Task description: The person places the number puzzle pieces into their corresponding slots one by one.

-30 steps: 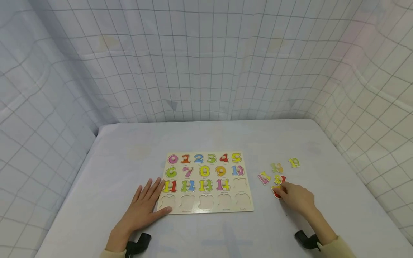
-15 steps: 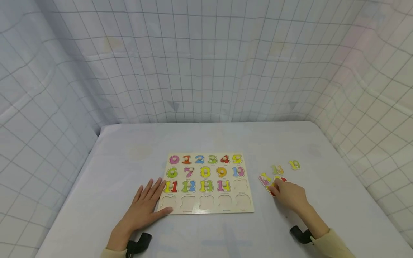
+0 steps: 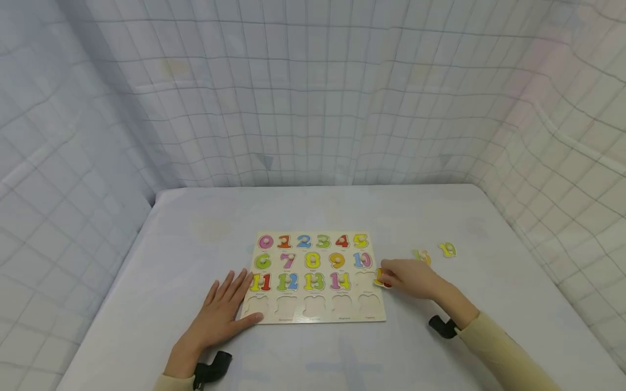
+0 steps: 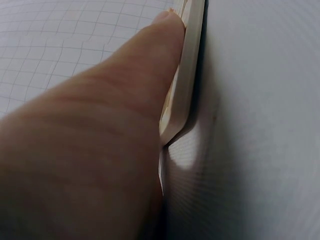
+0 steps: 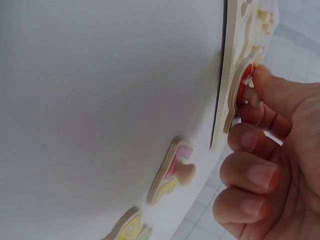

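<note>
A wooden number puzzle board lies on the table with knobbed pieces 0 to 14 seated. My left hand rests on its left edge, fingers spread; in the left wrist view the thumb lies against the board's edge. At the right edge, my right hand pinches a red and yellow number piece by its knob, beside the vacant recess right of 14. The right wrist view shows thumb and forefinger on that knob, the piece tilted over the board; its digits are partly covered.
Right of the board lie a green and orange piece and a yellow and green piece. A pink and yellow knobbed piece shows in the right wrist view. White gridded curtains surround the table.
My right hand has picked up the red and yellow piece from the loose group and carried it left to the board's right edge. The left hand has stayed in place.
</note>
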### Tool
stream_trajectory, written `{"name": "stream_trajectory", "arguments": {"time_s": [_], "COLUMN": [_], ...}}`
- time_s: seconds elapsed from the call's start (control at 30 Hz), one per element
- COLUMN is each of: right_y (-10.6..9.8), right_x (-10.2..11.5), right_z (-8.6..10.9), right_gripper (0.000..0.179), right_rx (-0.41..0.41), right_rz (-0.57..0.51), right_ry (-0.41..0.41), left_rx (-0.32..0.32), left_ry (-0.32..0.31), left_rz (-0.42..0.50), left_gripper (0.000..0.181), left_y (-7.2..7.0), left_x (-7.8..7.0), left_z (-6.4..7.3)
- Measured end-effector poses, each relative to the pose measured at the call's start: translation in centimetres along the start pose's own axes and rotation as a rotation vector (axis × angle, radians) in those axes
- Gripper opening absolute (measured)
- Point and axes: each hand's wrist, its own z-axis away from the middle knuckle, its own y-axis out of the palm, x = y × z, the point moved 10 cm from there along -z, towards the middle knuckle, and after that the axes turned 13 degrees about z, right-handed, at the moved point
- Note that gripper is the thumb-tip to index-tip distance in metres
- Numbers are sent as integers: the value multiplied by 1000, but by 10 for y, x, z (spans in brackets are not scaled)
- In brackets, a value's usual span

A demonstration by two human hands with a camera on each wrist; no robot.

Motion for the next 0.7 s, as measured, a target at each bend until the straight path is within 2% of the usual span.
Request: {"name": "stream_trajectory", "arguments": {"time_s": [0.27, 0.7], "right_y": [16, 16], "right_x": [20, 34], "right_z": [-23, -37], "right_gripper": [28, 27], "right_rx": [98, 111], "right_rz": [27, 60], "right_ry": [-104, -176], "left_rx": [-8, -14], "left_ry": [1, -6], "left_rz": [-12, -13], "left_gripper": [95, 95], "left_y": [1, 0], "left_x": [-1, -1], "left_z": [0, 2]}}
